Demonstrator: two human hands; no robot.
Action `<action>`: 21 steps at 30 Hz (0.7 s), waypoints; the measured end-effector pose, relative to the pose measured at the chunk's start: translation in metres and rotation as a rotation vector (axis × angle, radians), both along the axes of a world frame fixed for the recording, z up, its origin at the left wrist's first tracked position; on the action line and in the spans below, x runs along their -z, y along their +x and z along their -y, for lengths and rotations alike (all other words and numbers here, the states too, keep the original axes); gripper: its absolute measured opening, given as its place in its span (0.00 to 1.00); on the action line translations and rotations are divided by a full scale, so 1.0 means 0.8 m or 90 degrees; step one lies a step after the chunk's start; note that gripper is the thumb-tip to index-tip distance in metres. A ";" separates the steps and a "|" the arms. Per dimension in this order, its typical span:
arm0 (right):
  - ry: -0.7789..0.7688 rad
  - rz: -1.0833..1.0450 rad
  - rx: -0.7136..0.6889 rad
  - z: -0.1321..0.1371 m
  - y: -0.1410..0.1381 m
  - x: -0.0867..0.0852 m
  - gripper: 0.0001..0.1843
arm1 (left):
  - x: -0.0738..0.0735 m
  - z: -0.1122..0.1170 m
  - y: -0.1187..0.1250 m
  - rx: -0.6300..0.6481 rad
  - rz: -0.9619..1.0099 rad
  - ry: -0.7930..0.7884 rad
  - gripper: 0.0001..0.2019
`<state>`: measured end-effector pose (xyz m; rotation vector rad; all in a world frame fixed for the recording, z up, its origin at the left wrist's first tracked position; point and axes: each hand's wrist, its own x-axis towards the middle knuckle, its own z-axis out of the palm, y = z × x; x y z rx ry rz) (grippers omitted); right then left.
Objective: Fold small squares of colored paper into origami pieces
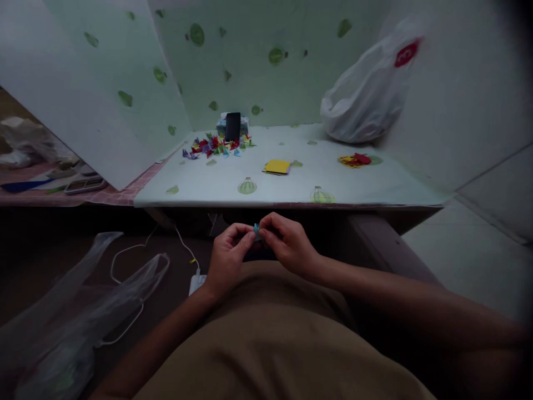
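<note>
Between my two hands, just in front of my body and below the table's front edge, is a small folded blue paper (256,228). My left hand (231,250) pinches it from the left with thumb and forefinger. From the other side, the thumb and fingertips of my right hand (289,241) close on it too. Its exact shape is mostly covered by my fingers. On the table beyond lie a stack of yellow square paper (277,166) and a pile of small folded paper cranes (214,145) in several colours.
A dark phone (232,126) leans on a tissue box (220,125) at the back. Red and yellow paper pieces (356,160) lie at the right, near a white plastic bag (360,100). A white power strip (195,283) and a clear plastic bag (91,311) are at lower left.
</note>
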<state>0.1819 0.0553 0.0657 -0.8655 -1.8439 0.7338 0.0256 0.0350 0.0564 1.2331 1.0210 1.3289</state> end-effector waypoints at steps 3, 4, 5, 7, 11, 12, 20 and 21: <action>0.002 0.001 -0.001 0.000 0.000 -0.002 0.06 | 0.001 0.000 -0.001 0.005 0.011 -0.009 0.08; 0.002 -0.001 -0.001 0.000 0.000 -0.002 0.06 | 0.002 -0.001 -0.001 0.007 0.016 -0.009 0.08; 0.002 -0.002 -0.002 0.001 0.000 -0.002 0.05 | 0.002 -0.001 -0.001 0.011 0.021 -0.010 0.08; 0.001 -0.006 -0.004 0.001 0.000 -0.001 0.05 | 0.004 -0.003 -0.002 0.017 0.035 -0.011 0.08; -0.023 -0.033 -0.016 0.001 0.000 0.002 0.02 | 0.004 -0.003 -0.001 0.016 0.064 -0.015 0.08; -0.032 -0.043 -0.020 0.001 0.000 0.003 0.02 | 0.003 -0.002 0.000 0.013 0.066 -0.013 0.08; -0.012 -0.062 -0.049 0.000 -0.001 0.004 0.05 | 0.003 0.002 0.000 -0.005 0.046 0.023 0.08; -0.009 -0.059 -0.046 0.000 -0.001 0.003 0.05 | 0.004 0.002 0.000 -0.006 0.044 0.026 0.08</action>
